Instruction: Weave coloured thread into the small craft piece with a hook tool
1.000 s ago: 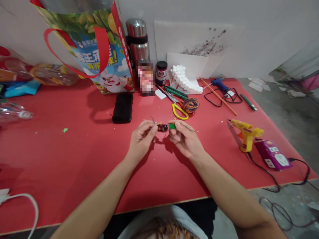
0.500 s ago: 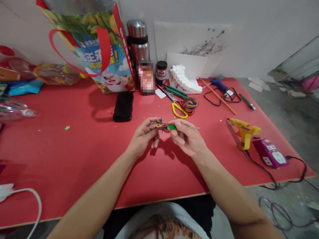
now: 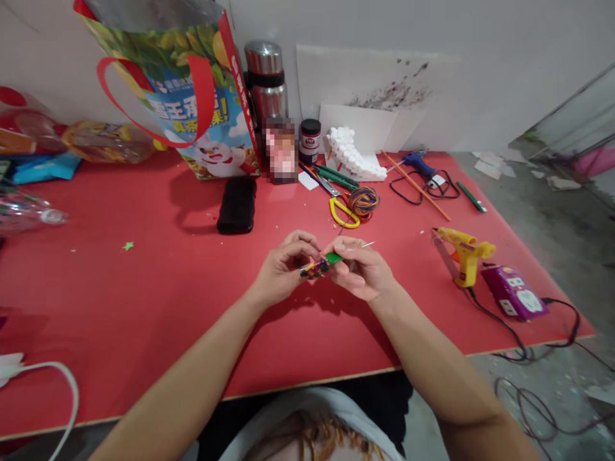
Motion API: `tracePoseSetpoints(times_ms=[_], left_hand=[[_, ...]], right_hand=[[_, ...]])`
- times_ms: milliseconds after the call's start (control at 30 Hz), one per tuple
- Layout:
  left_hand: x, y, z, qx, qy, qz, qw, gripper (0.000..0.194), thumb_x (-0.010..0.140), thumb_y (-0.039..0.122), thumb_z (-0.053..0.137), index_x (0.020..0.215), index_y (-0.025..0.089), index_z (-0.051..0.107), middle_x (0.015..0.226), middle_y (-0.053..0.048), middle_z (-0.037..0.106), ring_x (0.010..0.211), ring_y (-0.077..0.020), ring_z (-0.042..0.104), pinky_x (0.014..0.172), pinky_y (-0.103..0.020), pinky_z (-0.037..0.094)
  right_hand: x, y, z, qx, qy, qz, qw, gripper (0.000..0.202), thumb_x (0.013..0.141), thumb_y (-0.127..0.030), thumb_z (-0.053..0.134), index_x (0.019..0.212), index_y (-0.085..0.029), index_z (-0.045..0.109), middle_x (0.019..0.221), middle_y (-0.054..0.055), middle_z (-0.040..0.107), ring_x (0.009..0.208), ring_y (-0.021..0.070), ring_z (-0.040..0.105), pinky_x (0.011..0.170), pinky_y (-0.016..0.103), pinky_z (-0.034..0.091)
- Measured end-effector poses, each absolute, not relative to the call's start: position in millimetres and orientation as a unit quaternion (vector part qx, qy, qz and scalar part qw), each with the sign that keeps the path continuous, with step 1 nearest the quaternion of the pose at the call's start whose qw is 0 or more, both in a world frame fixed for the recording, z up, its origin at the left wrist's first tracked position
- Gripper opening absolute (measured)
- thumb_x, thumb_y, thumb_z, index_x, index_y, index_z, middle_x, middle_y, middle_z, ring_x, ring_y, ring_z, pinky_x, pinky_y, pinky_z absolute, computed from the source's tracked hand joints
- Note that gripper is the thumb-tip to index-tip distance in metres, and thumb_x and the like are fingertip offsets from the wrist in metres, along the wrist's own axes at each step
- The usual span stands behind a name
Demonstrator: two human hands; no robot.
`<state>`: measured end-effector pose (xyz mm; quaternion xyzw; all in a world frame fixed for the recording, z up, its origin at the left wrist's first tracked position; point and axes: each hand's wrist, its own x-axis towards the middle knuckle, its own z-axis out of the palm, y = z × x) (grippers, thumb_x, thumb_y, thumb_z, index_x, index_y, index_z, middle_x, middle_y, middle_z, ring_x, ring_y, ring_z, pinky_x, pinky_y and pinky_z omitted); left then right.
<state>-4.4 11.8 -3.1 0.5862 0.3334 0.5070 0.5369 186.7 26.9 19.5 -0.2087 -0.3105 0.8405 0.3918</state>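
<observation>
Busy, by the look of it, with handwork on a small yarn piece [image 3: 313, 269], probably settling or turning it between stitches. Held up over the red table [image 3: 168, 333], on the near side of the ball of yarn [image 3: 364, 200] and off to its left. Gripped at one end in the left hand [image 3: 282, 270], with thumb and fingers curled narrow and bunched close. Pinched tightly in the right hand [image 3: 366, 271], straight to the near side of the ball, around a green handle [image 3: 333, 258]; right against the yarn piece, but impossible to tell whether touching. Note also a thin metal rod [image 3: 368, 244] poking out past the right fingers, toward the ball; cannot tell whether joined to the green handle. Calls next, most likely, for a firm left pinch, a small shift of the right grip, and some slack in the dark strand [image 3: 342, 228] between ball and hands.
</observation>
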Motion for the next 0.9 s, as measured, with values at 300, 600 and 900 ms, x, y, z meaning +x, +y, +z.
tracePoseSetpoints(times_ms=[300,600,900], left_hand=[[-8,8,-1,0.45,0.343,0.544,0.62,0.027,0.088,0.038,0.081,0.091,0.02,0.061,0.067,0.002,0.066,0.043,-0.0079,0.053,0.04,-0.018,0.043],[2,-6,-1,0.595,0.26,0.443,0.618,0.058,0.085,0.018,0.083,0.138,0.032,0.062,0.141,-0.011,0.06,0.072,-0.0072,0.062,0.069,-0.024,0.057],[22,-25,-4,0.614,0.271,0.381,0.636,0.074,0.093,0.027,0.076,0.157,0.031,0.041,0.104,-0.006,0.071,0.072,-0.0122,0.065,0.064,-0.023,0.052]], right_hand=[[192,30,21,-0.187,-0.315,0.845,0.39,0.01,0.08,-0.023,0.074,0.078,-0.013,0.076,0.046,-0.005,0.058,0.027,0.0008,0.029,0.03,0.012,0.024],[214,32,11,-0.031,-0.418,0.854,0.31,0.018,0.084,-0.029,0.075,0.082,-0.012,0.081,0.042,-0.002,0.056,0.021,0.0055,0.038,0.029,0.014,0.031],[212,38,1,0.103,-0.412,0.877,0.226,0.02,0.078,-0.035,0.078,0.075,-0.015,0.081,0.047,0.006,0.066,0.02,0.0092,0.045,0.028,0.017,0.035]])
